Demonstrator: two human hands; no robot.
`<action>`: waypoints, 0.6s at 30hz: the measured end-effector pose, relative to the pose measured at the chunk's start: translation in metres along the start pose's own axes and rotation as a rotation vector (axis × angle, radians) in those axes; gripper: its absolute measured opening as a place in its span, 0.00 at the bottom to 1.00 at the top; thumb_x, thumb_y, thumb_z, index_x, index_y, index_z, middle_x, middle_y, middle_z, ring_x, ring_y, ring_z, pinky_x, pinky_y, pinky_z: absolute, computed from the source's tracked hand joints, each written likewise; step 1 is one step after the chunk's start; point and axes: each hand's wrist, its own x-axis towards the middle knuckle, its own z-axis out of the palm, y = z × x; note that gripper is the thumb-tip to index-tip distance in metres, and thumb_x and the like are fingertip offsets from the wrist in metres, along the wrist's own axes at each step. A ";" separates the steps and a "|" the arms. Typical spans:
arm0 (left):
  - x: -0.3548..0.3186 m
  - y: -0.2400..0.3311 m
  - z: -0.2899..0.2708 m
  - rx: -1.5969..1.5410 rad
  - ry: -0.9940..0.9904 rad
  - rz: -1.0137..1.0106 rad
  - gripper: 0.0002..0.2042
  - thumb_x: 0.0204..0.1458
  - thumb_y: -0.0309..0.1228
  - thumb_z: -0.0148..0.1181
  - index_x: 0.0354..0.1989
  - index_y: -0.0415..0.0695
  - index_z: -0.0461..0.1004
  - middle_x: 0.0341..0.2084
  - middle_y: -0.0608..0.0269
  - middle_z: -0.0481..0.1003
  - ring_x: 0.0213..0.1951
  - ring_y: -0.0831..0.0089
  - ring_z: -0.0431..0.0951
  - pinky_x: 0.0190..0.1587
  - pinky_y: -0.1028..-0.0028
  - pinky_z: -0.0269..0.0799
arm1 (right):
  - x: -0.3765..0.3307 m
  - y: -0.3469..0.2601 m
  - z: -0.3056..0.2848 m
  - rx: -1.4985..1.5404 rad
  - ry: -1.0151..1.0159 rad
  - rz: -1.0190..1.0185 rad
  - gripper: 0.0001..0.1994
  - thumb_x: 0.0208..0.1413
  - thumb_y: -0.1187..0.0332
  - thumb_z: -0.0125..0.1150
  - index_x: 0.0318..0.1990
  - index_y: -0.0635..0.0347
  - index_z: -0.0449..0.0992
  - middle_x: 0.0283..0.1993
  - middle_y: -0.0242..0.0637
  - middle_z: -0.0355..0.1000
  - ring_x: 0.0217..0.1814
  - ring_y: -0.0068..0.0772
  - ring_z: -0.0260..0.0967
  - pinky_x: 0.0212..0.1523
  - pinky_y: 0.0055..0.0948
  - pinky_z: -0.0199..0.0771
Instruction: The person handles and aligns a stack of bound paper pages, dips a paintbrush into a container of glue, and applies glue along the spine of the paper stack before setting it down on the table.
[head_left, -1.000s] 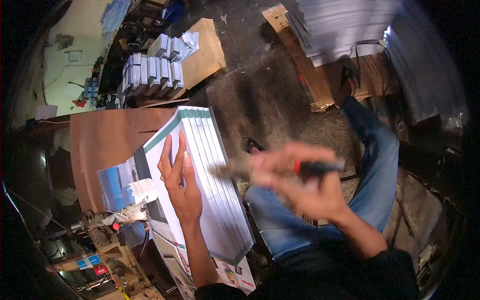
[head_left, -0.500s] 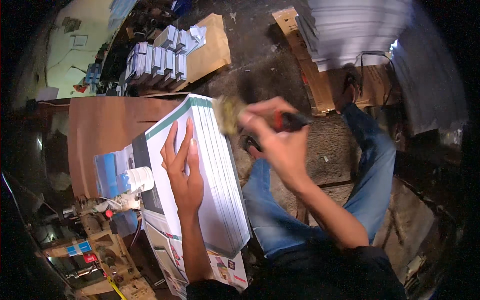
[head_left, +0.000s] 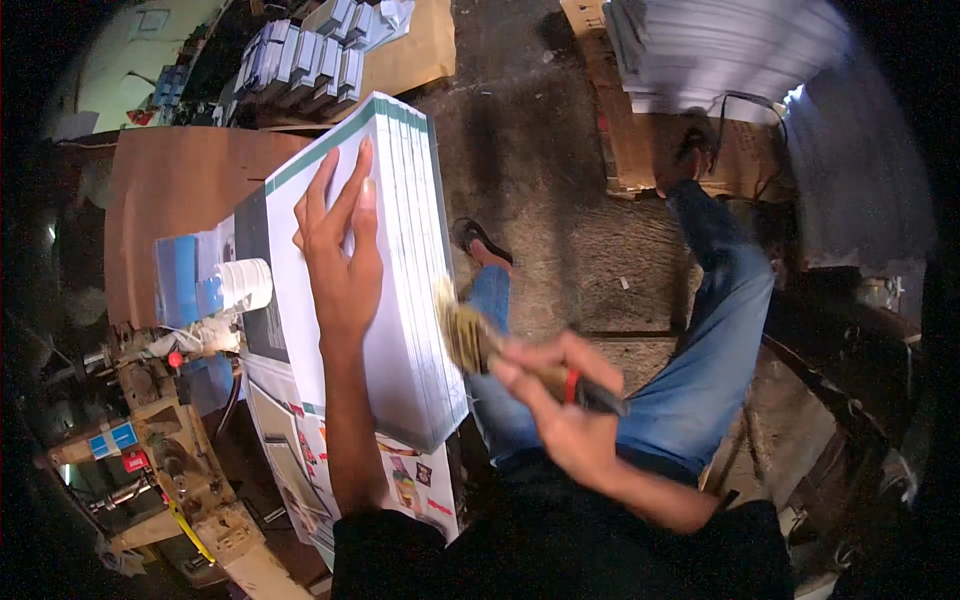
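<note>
A thick stack of white paper blocks with a green band along the top edge (head_left: pixel 408 240) lies in front of me to the left. My left hand (head_left: pixel 342 245) rests flat on its upper face, with the fingers stretched toward the far end. In my right hand (head_left: pixel 575 420) is a brush (head_left: pixel 466 335) with pale, yellowish bristles and a dark, red-marked handle. Its bristle tips touch or nearly touch the right-hand side of the stack, below the middle. The right hand is slightly blurred by motion.
Left of the stack, a white ribbed cylinder (head_left: pixel 243 286) sits near a brown board (head_left: pixel 165 210). A wooden and metal machine (head_left: pixel 180 460) stands at lower left. Small bound blocks (head_left: pixel 305 55) are piled far left. Tall paper stacks (head_left: pixel 720 55) stand on cardboard at far right.
The brush and my right hand have moved along the stack's side from its far corner toward me. My left hand stays on the stack. The whole view has shifted slightly.
</note>
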 end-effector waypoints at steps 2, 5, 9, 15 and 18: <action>-0.002 -0.002 0.002 -0.004 0.001 -0.002 0.19 0.64 0.38 0.47 0.62 0.58 0.72 0.64 0.53 0.63 0.66 0.56 0.58 0.68 0.54 0.46 | -0.032 -0.005 -0.011 0.018 -0.052 0.122 0.04 0.54 0.75 0.67 0.35 0.66 0.79 0.36 0.40 0.80 0.40 0.19 0.73 0.41 0.24 0.73; -0.003 -0.004 0.002 -0.009 0.005 -0.001 0.18 0.64 0.39 0.47 0.62 0.59 0.72 0.64 0.55 0.64 0.66 0.56 0.58 0.68 0.55 0.46 | -0.047 -0.001 -0.038 0.120 -0.133 0.206 0.02 0.52 0.77 0.67 0.33 0.65 0.80 0.36 0.39 0.80 0.39 0.21 0.74 0.41 0.24 0.74; -0.007 -0.011 0.003 0.019 0.021 0.027 0.18 0.64 0.40 0.47 0.62 0.60 0.72 0.63 0.56 0.65 0.65 0.57 0.59 0.67 0.53 0.46 | 0.015 -0.022 -0.042 -0.086 0.048 -0.243 0.04 0.50 0.73 0.68 0.33 0.62 0.82 0.35 0.34 0.80 0.36 0.23 0.75 0.41 0.22 0.73; -0.003 -0.011 0.008 0.000 0.041 0.073 0.18 0.65 0.41 0.48 0.61 0.62 0.72 0.62 0.55 0.66 0.63 0.58 0.60 0.67 0.57 0.50 | 0.051 0.031 0.011 0.069 0.000 -0.286 0.06 0.51 0.75 0.66 0.38 0.62 0.81 0.40 0.36 0.80 0.40 0.22 0.75 0.46 0.24 0.74; -0.005 -0.009 0.007 0.011 0.067 0.094 0.17 0.65 0.42 0.48 0.61 0.63 0.73 0.61 0.53 0.66 0.63 0.58 0.60 0.66 0.57 0.53 | -0.039 0.032 0.003 0.021 -0.104 -0.212 0.10 0.49 0.81 0.65 0.39 0.62 0.81 0.45 0.43 0.79 0.48 0.30 0.78 0.50 0.27 0.75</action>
